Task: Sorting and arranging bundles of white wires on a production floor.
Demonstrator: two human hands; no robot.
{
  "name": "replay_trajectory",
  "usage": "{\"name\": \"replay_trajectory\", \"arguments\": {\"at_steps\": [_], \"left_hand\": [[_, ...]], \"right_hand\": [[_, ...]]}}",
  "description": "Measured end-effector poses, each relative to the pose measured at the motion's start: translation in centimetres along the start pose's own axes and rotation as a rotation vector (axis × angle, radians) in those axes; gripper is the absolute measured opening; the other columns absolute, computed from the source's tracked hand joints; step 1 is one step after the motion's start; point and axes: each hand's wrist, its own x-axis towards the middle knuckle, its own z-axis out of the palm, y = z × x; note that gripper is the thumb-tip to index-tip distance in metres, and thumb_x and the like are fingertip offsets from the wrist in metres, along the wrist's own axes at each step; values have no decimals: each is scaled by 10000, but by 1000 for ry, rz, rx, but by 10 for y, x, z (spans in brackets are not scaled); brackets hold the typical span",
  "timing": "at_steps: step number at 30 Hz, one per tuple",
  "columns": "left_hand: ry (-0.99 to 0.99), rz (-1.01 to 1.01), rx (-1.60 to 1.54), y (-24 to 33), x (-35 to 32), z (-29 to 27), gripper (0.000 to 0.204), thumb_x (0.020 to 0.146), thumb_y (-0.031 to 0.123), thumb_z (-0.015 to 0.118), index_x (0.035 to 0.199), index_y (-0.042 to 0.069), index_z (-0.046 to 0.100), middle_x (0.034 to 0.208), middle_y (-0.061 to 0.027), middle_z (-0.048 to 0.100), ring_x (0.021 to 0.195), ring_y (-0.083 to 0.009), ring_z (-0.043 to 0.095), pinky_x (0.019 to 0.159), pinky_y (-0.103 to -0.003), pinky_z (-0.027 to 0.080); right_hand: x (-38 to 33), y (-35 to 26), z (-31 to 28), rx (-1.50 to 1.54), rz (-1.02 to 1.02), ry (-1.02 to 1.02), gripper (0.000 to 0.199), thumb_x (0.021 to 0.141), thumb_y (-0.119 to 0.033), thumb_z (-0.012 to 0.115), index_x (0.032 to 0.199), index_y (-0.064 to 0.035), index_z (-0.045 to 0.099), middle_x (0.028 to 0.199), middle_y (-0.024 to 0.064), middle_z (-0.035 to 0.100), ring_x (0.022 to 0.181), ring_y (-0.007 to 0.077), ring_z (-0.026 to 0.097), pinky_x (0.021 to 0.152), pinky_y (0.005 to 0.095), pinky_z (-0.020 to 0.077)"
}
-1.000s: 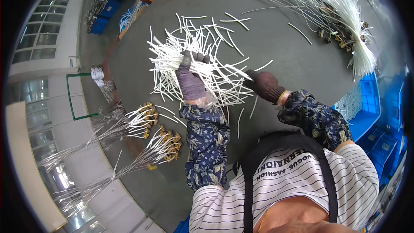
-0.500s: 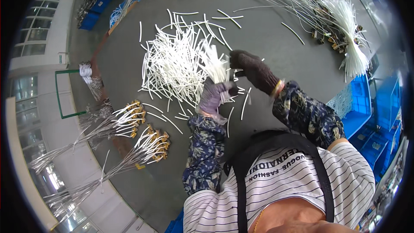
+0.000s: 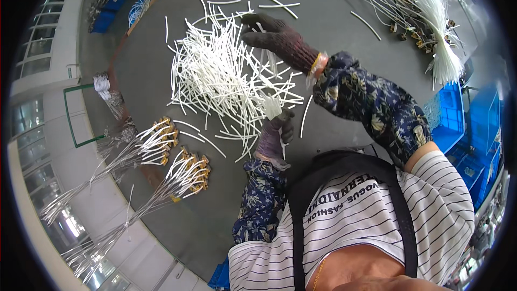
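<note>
A loose heap of short white tubes [image 3: 207, 70] lies on the grey table in front of me. My left hand [image 3: 276, 136], in a purple-grey glove, is at the heap's near edge. Its fingers are wrapped round a small bundle of white tubes [image 3: 272, 108], whose ends stick up above the fist. Over the far right of the heap reaches my right hand [image 3: 277, 42], in a dark brown glove, with thumb and fingers apart. A few blurred tubes show just below its palm; they do not look gripped.
Two bundles of thin wires with white sleeves and brass-coloured ends [image 3: 195, 172] lie at the left table edge. Far right is a large wire bundle with white strands [image 3: 444, 59]. Blue bins [image 3: 449, 110] stand at the right. Single tubes [image 3: 366, 26] lie scattered about.
My right hand has moved left and away from me, from beside the bundle to over the heap. My left hand has come slightly nearer me, still gripping tubes.
</note>
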Motion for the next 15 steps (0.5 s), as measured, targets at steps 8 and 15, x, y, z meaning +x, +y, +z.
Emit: {"name": "replay_trajectory", "arguments": {"at_steps": [8,15], "left_hand": [[-113,41,-20,-55,-2,23,300,726,175,710,947,10,592,787,-88,633,740,-212,627,685,-330,522],[-206,-130,52,-76,51,51,319,826,121,635,1103,3,533,897,-97,626,790,-214,630,712,-329,522]], "right_hand": [[-101,53,-22,-540,5,-411,432,781,-416,690,1108,-136,651,1095,107,650,967,292,635,851,394,489],[-165,30,-81,-133,311,136,332,812,-269,684,1052,-41,652,974,85,659,898,167,611,835,319,483]]}}
